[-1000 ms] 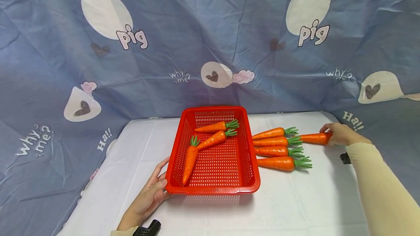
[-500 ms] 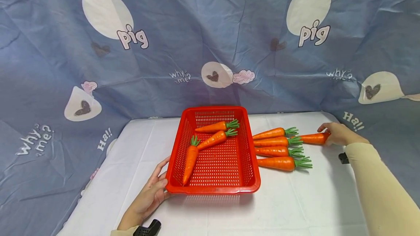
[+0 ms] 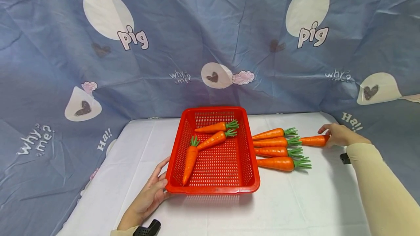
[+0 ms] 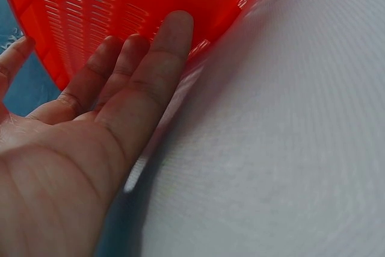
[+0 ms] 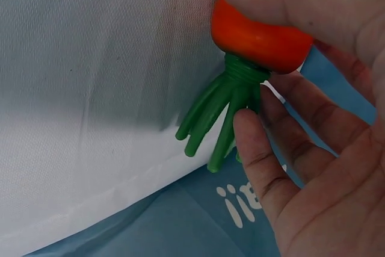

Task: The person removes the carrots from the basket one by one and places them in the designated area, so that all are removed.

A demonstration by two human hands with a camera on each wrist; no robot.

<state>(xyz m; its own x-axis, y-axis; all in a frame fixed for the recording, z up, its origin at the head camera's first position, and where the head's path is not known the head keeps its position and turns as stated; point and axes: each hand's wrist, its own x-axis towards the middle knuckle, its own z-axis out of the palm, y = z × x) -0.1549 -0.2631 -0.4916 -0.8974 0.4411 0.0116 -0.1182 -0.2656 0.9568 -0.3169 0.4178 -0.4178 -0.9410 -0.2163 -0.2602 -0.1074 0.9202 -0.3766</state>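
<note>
In the head view the left hand (image 3: 147, 195) is at the near-left corner of the red basket (image 3: 212, 189), thumb at the rim and fingers lying along the side, perhaps to steady it. The right hand (image 3: 339, 134) curls round the wide end of the single carrot (image 3: 313, 141), which points its tip at the leafy tops of the row of four carrots (image 3: 273, 151). That row lies tips to the basket, probably for neatness; it and the basket's right wall stand between the right hand and the three carrots inside (image 3: 213, 140). White cloth (image 3: 236, 217) lies beneath, and a printed blue sheet (image 3: 183, 39) hangs behind. In the left wrist view the fingers are nearly straight and spread, touching the slotted wall without gripping. In the right wrist view the thumb crosses the carrot above its green top (image 5: 225, 103), other fingers opposite; with tips partly hidden, how firmly they pinch is hard to tell.
</note>
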